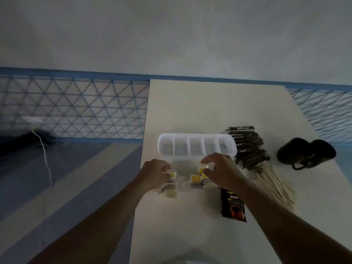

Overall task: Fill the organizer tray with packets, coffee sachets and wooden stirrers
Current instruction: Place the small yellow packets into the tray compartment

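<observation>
Organizer tray (pixel 197 144), white and divided, lies on the pale worktop (pixel 209 103) just beyond both hands, with bare room behind it. Right of the right fingers lie dark stick sachets (pixel 247 147) reading "CITY CAFE" and wooden stirrers (pixel 274 185). By the right wrist lies a black coffee sachet (pixel 233 204), its writing blurred. Left hand (pixel 154 174) fingers pinch a yellow-tagged packet (pixel 172 175); right hand (pixel 222 172) fingers pinch a second packet (pixel 202 170).

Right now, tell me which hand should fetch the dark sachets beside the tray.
Right. The dark sachets lie just past the right hand, right of the tray; the left hand grips a packet near the tray's left end and would probably have to cross over.
</observation>
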### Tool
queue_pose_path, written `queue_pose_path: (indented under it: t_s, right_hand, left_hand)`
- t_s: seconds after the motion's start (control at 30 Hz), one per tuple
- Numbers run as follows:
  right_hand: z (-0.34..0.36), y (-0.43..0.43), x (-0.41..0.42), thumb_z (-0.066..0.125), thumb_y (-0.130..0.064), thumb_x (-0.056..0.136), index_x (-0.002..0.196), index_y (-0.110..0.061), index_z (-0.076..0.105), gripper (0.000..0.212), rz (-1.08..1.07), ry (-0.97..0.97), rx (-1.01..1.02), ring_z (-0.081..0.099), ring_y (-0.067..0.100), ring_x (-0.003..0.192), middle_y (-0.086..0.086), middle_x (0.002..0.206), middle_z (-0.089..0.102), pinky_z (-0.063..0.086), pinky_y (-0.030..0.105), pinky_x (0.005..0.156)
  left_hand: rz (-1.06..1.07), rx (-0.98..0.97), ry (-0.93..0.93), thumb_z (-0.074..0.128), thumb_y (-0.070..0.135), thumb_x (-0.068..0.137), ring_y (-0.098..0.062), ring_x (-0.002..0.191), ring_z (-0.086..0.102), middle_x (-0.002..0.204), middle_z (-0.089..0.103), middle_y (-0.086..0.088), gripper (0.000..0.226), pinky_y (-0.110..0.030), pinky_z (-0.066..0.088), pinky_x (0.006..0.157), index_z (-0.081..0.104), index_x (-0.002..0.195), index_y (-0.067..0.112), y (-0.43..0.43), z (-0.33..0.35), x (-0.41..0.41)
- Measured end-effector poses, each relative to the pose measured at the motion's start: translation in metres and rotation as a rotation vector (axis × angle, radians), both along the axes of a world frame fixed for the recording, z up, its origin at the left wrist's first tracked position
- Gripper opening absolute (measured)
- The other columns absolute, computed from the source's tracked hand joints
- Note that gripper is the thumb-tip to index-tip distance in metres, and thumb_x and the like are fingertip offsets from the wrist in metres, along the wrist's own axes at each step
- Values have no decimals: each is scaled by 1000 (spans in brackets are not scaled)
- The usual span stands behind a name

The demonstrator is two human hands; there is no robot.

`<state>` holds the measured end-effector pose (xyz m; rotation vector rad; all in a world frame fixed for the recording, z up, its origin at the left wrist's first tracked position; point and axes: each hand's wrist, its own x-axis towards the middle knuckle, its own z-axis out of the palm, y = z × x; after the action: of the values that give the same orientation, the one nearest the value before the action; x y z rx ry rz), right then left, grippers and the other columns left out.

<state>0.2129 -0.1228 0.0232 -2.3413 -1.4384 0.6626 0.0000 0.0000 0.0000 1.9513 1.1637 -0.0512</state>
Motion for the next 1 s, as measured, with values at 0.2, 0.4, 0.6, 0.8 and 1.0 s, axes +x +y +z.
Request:
queue_pose_path:
  t_s: [0.2,0.4,0.6,0.8,1.0]
  right_hand:
    - [-14,-3,-2,73,-32,80,108,-31,71,28,114,-99,-1,62,13,102,-13,115,65,50,30,80]
    - [-31,3,-12,69,-40,81,107,-31,70,29,251,-265,10,61,13,100,-17,119,62,36,26,64]
    - [-34,11,-16,65,-28,83,88,-26,73,10,289,-303,14,65,14,89,-15,113,65,44,25,59]
    - [-28,24,-26,62,-32,85,82,-28,66,6,308,-232,87,63,12,78,-14,96,67,46,27,61]
    - [-31,38,-45,55,-31,91,89,-24,56,7,321,-153,119,63,25,77,-4,90,70,47,33,62]
  left_hand:
    - [70,37,29,73,29,83,-15,90,69,98,75,3,17,-24,53,78,77,100,26,-12,-8,3]
    - [135,125,-60,71,28,87,-8,84,67,92,75,6,14,-16,43,72,78,97,21,-13,-11,-7]
    - [225,179,-95,72,32,86,-3,78,64,87,75,10,13,-15,41,69,78,92,22,-7,-7,-22]
    - [223,285,-62,68,25,89,-2,72,61,88,77,5,13,-13,37,65,79,95,20,-12,-10,-36]
    - [209,285,-42,62,19,92,-5,69,63,84,76,2,17,-13,39,64,78,98,18,-24,-16,-41]
